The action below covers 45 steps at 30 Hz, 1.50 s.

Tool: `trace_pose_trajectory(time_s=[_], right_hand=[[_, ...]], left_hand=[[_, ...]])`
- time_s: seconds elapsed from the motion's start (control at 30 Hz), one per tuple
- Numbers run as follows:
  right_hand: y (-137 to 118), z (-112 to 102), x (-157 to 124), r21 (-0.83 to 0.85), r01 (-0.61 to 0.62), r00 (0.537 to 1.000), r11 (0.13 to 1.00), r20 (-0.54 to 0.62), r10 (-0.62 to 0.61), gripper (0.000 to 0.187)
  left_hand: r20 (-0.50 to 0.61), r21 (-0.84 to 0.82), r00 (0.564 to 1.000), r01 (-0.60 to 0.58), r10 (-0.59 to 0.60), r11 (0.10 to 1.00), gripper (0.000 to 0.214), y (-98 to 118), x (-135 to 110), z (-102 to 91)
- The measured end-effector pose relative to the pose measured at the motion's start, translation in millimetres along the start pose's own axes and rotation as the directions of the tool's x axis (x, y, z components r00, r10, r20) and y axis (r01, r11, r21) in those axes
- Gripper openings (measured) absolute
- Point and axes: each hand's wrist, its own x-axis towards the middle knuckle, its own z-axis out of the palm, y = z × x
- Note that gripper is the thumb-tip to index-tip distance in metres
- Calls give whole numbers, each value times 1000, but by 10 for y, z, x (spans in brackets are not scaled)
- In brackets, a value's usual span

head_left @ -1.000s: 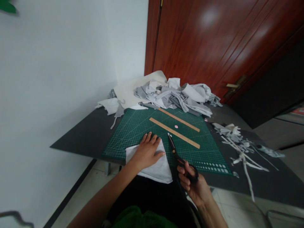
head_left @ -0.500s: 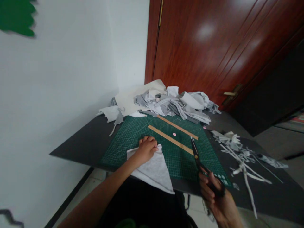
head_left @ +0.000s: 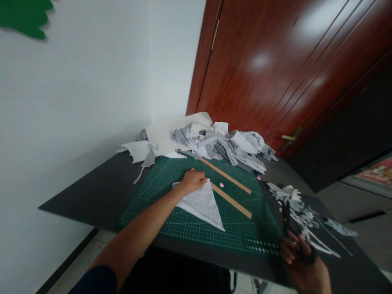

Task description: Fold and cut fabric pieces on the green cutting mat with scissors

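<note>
My left hand (head_left: 192,181) is closed in a pinch on the top corner of a light grey triangular fabric piece (head_left: 203,204), which lies on the green cutting mat (head_left: 171,175). Black scissors (head_left: 289,226) are gripped in my right hand (head_left: 301,261) at the lower right, off the mat's right edge over the dark table (head_left: 92,192). Their blades point away from me and are closed. Two wooden rulers (head_left: 235,202) lie diagonally on the mat just right of the fabric, with a small pink dot (head_left: 221,185) between them.
A heap of grey and white fabric (head_left: 214,143) covers the far end of the table. Thin fabric strips and scraps (head_left: 306,216) lie on the right side. A white wall stands to the left, a red-brown door (head_left: 275,73) behind the table.
My right hand carried the scissors from beside the fabric out to the right, off the mat. My left hand went from flat to pinching and slid the fabric further onto the mat.
</note>
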Motion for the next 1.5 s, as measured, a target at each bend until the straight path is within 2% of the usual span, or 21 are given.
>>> trace_pose_trajectory(time_s=[0.07, 0.13, 0.2, 0.27, 0.37, 0.43, 0.47, 0.53, 0.6, 0.7, 0.8, 0.9, 1.07, 1.17, 1.23, 1.3, 1.4, 1.47, 1.5], right_hand=[[-9, 72, -2, -109, 37, 999, 993, 9, -36, 33], [-57, 244, 57, -226, 103, 994, 969, -10, -108, 36], [-131, 510, 207, -355, 137, 987, 925, -32, -158, 45], [-206, 827, 463, -442, 224, 974, 869, 60, -221, 54], [-251, 1233, 991, -623, 378, 924, 685, 211, -319, 63], [-204, 1359, 1339, -725, 442, 882, 528, 246, -401, 66], [-159, 1367, 1484, -783, 458, 857, 420, 264, -443, 64], [-51, 1276, 1691, -856, 467, 827, 222, 334, -453, 62], [35, 1088, 1796, -887, 447, 833, 117, 365, -415, 61], [44, 776, 1855, -905, 423, 850, 32, 385, -359, 57], [-55, 560, 1920, -902, 428, 838, -62, 421, -347, 50], [-144, 439, 2021, -892, 438, 832, -108, 448, -326, 46], [-165, 306, 2146, -880, 465, 849, -98, 474, -232, 37], [-147, 255, 2142, -858, 492, 835, -147, 513, -201, 37], [-133, 261, 2087, -851, 476, 837, -221, 516, -185, 39], [-119, 328, 1982, -857, 411, 860, -312, 478, -180, 40], [-101, 582, 1748, -873, 262, 889, -412, 384, -250, 35], [-72, 842, 1566, -869, 299, 828, -394, 442, -346, 32], [-41, 986, 1471, -864, 370, 778, -340, 489, -395, 32]], left_hand=[[-25, 9, 1000, -16, 16, 1000, 27, -9, -3, 31], [-31, 16, 999, -31, 32, 999, 25, -9, -1, 51], [-31, 19, 998, -45, 45, 999, 25, -10, 6, 51], [-26, 19, 997, -65, 66, 998, 26, -20, 13, 33], [-14, 11, 994, -108, 108, 994, 26, -57, 18, -11], [0, 0, 991, -135, 135, 991, 22, -89, 21, -36], [7, -6, 989, -147, 147, 989, 20, -104, 23, -43], [21, -20, 987, -158, 158, 987, 20, -128, 33, -44], [18, -51, 991, -132, 133, 990, 22, -146, 53, -33], [-17, -142, 997, -71, 70, 987, 25, -177, 107, -18], [-15, -297, 999, -52, 50, 954, 28, -233, 178, -28], [-16, -461, 1000, -19, 14, 887, 31, -304, 231, -48], [26, -564, 999, 43, -34, 825, 20, -381, 234, -27], [68, -625, 997, 66, -30, 778, 18, -393, 218, 9], [69, -642, 997, 62, -23, 765, 20, -393, 212, 19], [51, -647, 998, 52, -25, 761, 21, -391, 211, 12], [9, -635, 999, 38, -42, 771, 26, -387, 204, -24], [-16, -623, 998, 31, -52, 781, 29, -381, 191, -49], [-27, -618, 998, 27, -55, 785, 31, -376, 181, -57]])
